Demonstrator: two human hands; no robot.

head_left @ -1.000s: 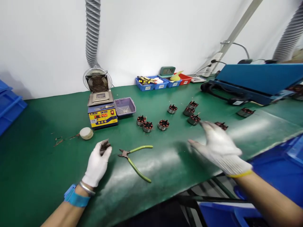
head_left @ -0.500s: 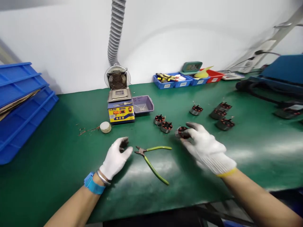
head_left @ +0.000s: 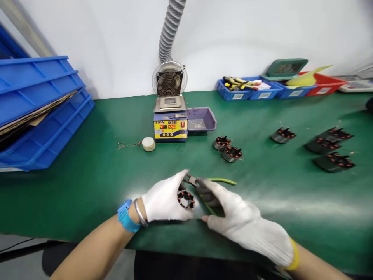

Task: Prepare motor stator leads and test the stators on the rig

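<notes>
Left hand (head_left: 164, 200), beside the pliers (head_left: 192, 180): grip curled around one wound ring (head_left: 191, 201); best held by outer rim, sparing copper. Right hand (head_left: 240, 214), over pliers' handles: grip spread.

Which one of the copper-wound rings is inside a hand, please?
The ring between the left hand's thumb and fingers, just below the head of the pliers. The others sit on the table, away from both hands.

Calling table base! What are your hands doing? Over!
Left hand: gripping copper-wound stator. Right hand: open, nothing seen in it. Maybe in the way: green-handled cutters, partly hidden behind it.
</notes>
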